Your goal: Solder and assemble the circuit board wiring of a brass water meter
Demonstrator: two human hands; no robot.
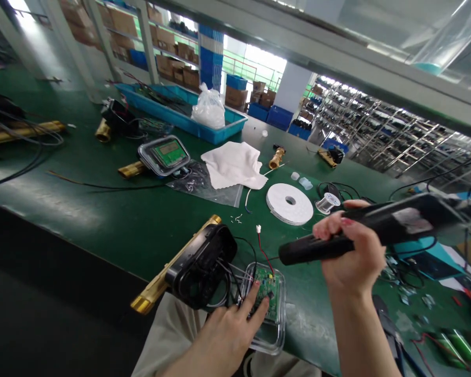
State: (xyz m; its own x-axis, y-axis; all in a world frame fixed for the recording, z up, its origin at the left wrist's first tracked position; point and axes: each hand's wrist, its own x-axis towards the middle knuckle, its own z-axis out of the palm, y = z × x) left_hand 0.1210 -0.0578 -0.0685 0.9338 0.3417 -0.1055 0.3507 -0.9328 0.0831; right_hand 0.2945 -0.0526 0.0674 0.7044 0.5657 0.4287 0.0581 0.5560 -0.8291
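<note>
My left hand [231,327] lies with two fingers stretched onto a green circuit board [272,293] that sits in a clear plastic cover [280,337]. Grey and black wires lead from the board to an open black meter housing [204,262] mounted on a brass pipe [153,293]. A red and black lead with a white connector [258,229] runs off the board's top. In my right hand [353,251] is a black electric screwdriver [396,220], fingers wrapped round its body. Its thin bit points left, just above the cover's upper right edge.
Further back lie a white cloth [235,165], a white tape roll [289,203], a solder spool [328,202] and another meter with a display [165,155]. A blue tray [223,135] holds a plastic bag. Pliers [388,330] and green battery cells [453,348] lie right.
</note>
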